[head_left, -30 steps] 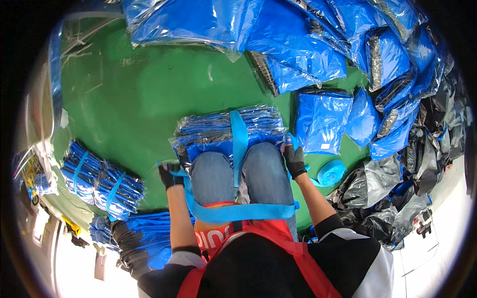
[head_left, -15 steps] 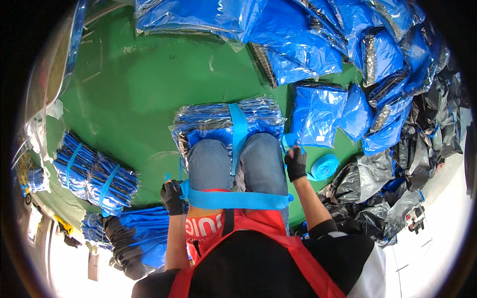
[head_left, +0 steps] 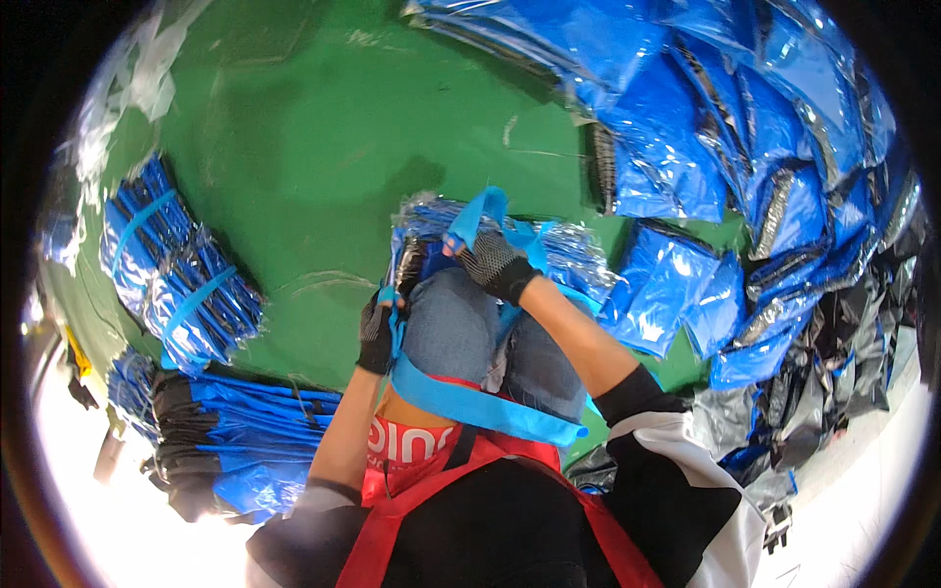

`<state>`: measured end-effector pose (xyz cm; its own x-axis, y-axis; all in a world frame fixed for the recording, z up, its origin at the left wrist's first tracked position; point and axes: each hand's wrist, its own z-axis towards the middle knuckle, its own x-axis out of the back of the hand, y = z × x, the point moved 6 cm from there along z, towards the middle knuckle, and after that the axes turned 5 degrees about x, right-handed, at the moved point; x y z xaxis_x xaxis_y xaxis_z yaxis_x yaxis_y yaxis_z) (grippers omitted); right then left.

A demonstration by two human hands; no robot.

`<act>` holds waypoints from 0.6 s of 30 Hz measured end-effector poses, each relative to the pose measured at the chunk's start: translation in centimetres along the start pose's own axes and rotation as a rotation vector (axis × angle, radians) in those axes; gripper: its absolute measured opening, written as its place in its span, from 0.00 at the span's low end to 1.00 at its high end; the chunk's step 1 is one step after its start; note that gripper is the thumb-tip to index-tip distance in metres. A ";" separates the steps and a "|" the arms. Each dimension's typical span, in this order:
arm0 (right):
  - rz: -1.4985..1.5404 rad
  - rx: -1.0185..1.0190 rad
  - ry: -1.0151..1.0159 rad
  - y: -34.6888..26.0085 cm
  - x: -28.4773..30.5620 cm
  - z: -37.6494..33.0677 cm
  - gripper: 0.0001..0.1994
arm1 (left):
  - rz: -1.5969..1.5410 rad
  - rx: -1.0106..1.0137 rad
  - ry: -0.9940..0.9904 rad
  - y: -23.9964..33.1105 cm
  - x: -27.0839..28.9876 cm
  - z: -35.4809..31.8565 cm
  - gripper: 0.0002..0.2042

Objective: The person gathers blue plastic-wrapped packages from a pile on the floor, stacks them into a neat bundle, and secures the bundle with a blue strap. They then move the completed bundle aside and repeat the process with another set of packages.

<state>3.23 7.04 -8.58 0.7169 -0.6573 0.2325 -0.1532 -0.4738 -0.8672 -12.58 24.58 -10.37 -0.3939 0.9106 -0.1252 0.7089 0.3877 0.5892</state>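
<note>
A stack of blue plastic-wrapped packages (head_left: 578,251) lies against my knees, partly hidden by my arm and legs. A light-blue strap (head_left: 490,407) runs across my lap, and another part of it rises in a loop over the stack. My right hand (head_left: 496,269), in a black dotted fingerless glove, is above the stack, closed on the strap near that loop. Beside my left knee, my left hand (head_left: 376,331), gloved likewise, pinches a length of the strap. How the strap passes under the stack is hidden.
On the green floor (head_left: 284,186) at left lie two strapped bundles (head_left: 181,265), with folded blue and black sheets (head_left: 245,426) nearer me. Blue packages (head_left: 667,147) pile up at the far right. Black and grey bags (head_left: 833,382) lie nearer on that side.
My right hand has swung left from beside my right knee to above the stack, carrying the strap. My left hand has moved up and slightly right. The whole view has shifted.
</note>
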 end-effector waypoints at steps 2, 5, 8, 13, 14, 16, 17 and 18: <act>-0.271 -0.022 -0.275 -0.5 -4.1 2.5 0.19 | -0.035 0.004 0.046 -1.6 0.8 1.4 0.11; -0.103 0.502 -0.339 -6.8 -10.2 3.1 0.19 | -0.487 0.008 0.165 -4.2 2.5 1.3 0.12; -0.054 0.091 -0.533 -6.1 -14.0 4.3 0.14 | -0.735 -0.118 -0.017 -3.9 4.1 -1.7 0.11; -0.617 0.510 -0.649 -6.3 -18.3 4.8 0.13 | -1.060 -0.405 -0.007 0.0 6.5 -4.6 0.11; -0.585 0.419 -0.756 -5.1 -19.3 4.9 0.14 | -1.069 -0.300 0.053 -0.2 5.2 -4.3 0.12; -0.438 0.198 -0.566 -3.3 -18.8 7.4 0.18 | -0.831 -0.167 0.270 -0.8 2.7 -4.3 0.11; -0.477 0.196 -0.523 -2.7 -18.9 8.3 0.18 | -0.729 -0.012 0.381 -1.9 0.7 -4.7 0.10; -0.524 0.159 -0.577 -1.9 -19.3 9.2 0.16 | -0.580 -0.120 0.317 -1.2 -0.9 -5.0 0.09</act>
<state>-4.07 26.04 -15.51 0.9147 0.0561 0.4003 0.3692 -0.5194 -0.7707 -16.00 22.60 -7.01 -0.8572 0.4662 -0.2185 0.2680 0.7664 0.5838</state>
